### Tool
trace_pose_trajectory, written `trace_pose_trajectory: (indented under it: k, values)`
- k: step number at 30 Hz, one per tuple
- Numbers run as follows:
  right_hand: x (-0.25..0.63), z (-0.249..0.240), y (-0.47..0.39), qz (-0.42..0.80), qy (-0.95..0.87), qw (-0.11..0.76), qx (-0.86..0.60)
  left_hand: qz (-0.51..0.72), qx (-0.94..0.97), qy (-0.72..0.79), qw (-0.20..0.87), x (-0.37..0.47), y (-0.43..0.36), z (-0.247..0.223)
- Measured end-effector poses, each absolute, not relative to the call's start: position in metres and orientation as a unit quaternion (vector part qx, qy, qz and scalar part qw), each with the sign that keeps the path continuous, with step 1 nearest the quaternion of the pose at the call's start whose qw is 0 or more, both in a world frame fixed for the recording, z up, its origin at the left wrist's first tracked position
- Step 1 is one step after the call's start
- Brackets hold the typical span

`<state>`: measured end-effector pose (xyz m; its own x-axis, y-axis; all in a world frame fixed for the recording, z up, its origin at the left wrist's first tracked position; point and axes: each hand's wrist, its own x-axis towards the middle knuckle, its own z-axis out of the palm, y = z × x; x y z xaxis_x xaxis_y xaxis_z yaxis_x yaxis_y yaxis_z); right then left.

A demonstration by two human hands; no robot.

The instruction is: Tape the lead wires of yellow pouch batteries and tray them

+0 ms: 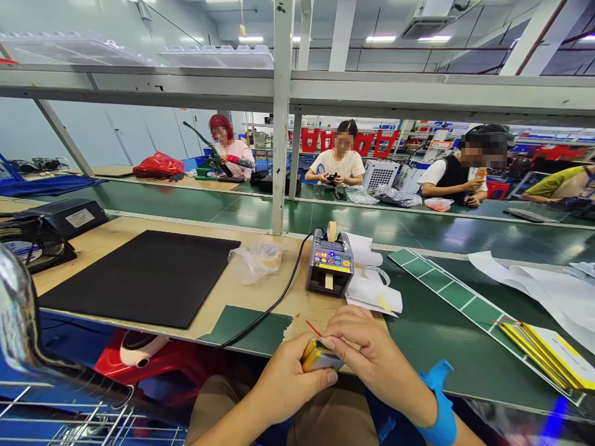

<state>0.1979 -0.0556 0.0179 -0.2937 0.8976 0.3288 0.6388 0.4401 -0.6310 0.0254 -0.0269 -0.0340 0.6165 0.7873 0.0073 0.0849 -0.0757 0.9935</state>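
Observation:
Close to my lap, at the table's front edge, my left hand is closed round a silver pouch battery with yellow tape along its edges. A thin red wire sticks up from the battery's top end. My right hand is closed on that same end, thumb and fingers pressed against it; its fingertips partly hide what they pinch. Just beyond my hands stands a tape dispenser with a lit panel, a short strip of yellow tape showing at its outlet.
A black mat lies left and a tape roll in plastic behind. White paper lies beside the dispenser. At right are a green-and-white strip and stacked yellow-edged batteries. A shelf post rises ahead; several co-workers sit opposite.

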Motion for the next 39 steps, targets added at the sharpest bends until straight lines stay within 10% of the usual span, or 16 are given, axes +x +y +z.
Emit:
trace_pose_trajectory:
  k: [20, 31, 39]
  values:
    - [0.213, -0.013, -0.061, 0.523, -0.549, 0.422, -0.497, 0.29, 0.523, 0.271, 0.755, 0.019, -0.035, -0.043]
    - [0.188, -0.073, 0.032, 0.439, -0.335, 0.608, -0.57, 0.355, 0.391, 0.344, 0.776, 0.006, -0.034, -0.049]
    - [0.208, -0.016, 0.005, 0.367, -0.522, 0.522, -0.566, 0.345, 0.439, 0.335, 0.759, -0.008, -0.026, -0.043]
